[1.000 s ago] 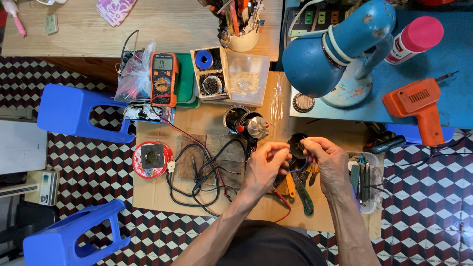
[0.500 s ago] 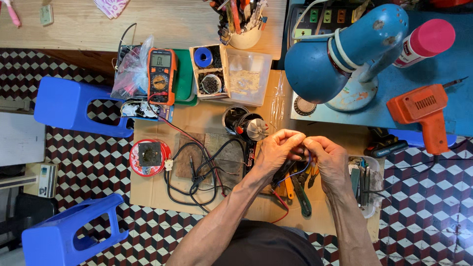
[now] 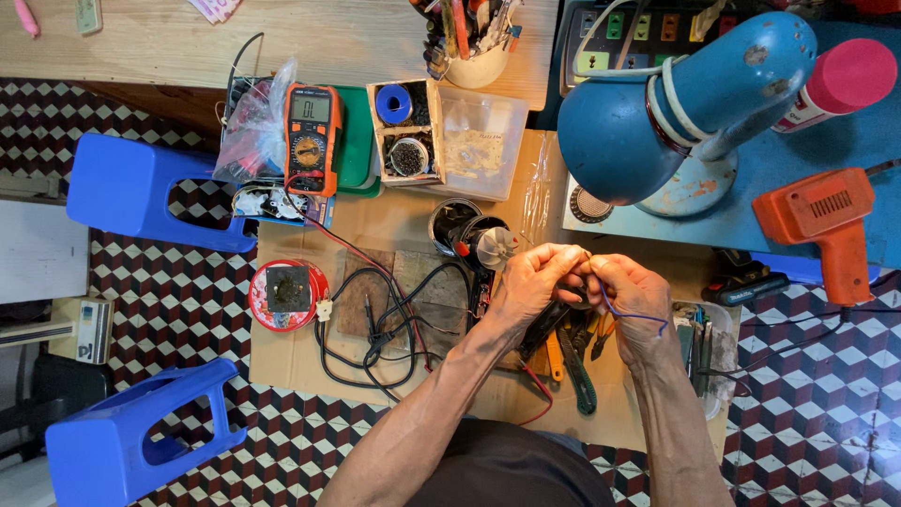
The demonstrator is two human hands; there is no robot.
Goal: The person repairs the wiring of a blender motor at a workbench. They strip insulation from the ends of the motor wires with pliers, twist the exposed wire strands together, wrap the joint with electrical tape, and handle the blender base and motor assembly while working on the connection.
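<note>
Thin blue wire (image 3: pixel 636 317) with a small dark part, pinched between both hands near the surface's right edge, raised close for fine fingerwork. Left hand (image 3: pixel 531 282) curled tight on the part; right hand (image 3: pixel 631 293) closed on the wire, wrists bent inward. Pliers (image 3: pixel 574 361) beneath; blue metal lamp (image 3: pixel 676 103) above.

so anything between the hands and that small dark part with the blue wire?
Nothing visible. Both the left hand and the right hand already close around the small dark part above the cardboard mat; the blue wire loops over the right hand. The pliers lie below, not between.
</note>
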